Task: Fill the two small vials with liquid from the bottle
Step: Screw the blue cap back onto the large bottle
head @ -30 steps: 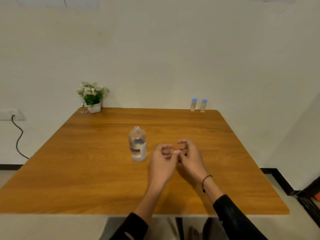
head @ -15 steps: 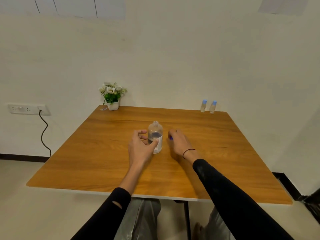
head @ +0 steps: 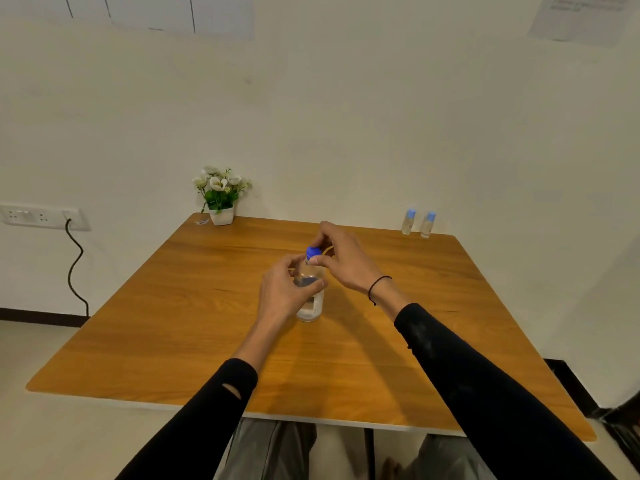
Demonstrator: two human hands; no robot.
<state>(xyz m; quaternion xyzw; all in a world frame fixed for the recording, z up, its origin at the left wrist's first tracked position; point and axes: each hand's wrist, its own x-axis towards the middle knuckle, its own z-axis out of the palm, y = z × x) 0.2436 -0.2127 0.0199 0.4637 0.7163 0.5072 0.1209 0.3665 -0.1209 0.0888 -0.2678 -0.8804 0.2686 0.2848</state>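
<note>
A clear plastic bottle [head: 310, 306] with some liquid stands upright in the middle of the wooden table [head: 173, 323]. My left hand [head: 282, 292] is wrapped around the bottle's body. My right hand [head: 341, 258] pinches the blue cap [head: 313, 252] at the bottle's mouth with its fingertips. Two small vials with light blue caps, one on the left [head: 408, 222] and one on the right [head: 427, 224], stand side by side at the table's far right edge, well beyond both hands.
A small white pot of white flowers [head: 220, 195] sits at the table's far left corner. A wall socket with a black cable [head: 74, 258] is on the left wall. My legs show under the table's near edge.
My left hand has closed around the bottle. My right hand, which lay on the table beside the bottle, has risen with the blue cap to the bottle's mouth. The camera has pulled back.
</note>
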